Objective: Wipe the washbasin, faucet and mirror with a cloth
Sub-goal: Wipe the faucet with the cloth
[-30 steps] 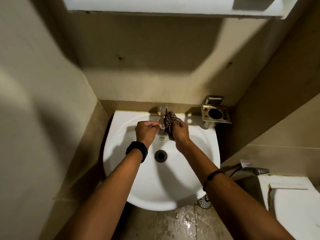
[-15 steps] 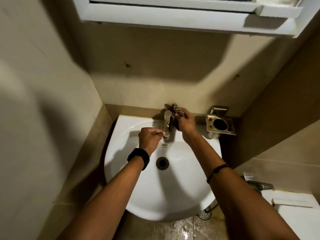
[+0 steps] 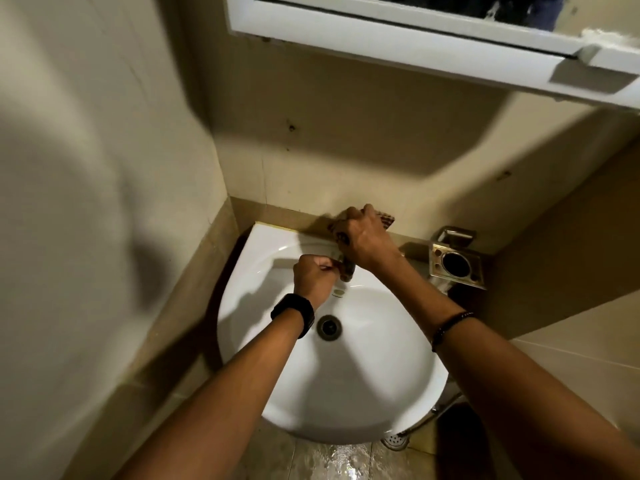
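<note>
Right hand (image 3: 367, 237) holds the soft, limp cloth (image 3: 388, 220) bunched over the faucet (image 3: 336, 259); left hand (image 3: 313, 277), grip curled, apparently pinches its slick, half-hidden spout.

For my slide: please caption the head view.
Right hand wipes the faucet with a cloth while left hand grips it.

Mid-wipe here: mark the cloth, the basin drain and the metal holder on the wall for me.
cloth (image 3: 388, 220): head view, checked corner at its upper right end.
drain (image 3: 329, 326): head view, centre of the dark opening.
holder (image 3: 476, 271): head view, metal frame right of its round hole.
</note>
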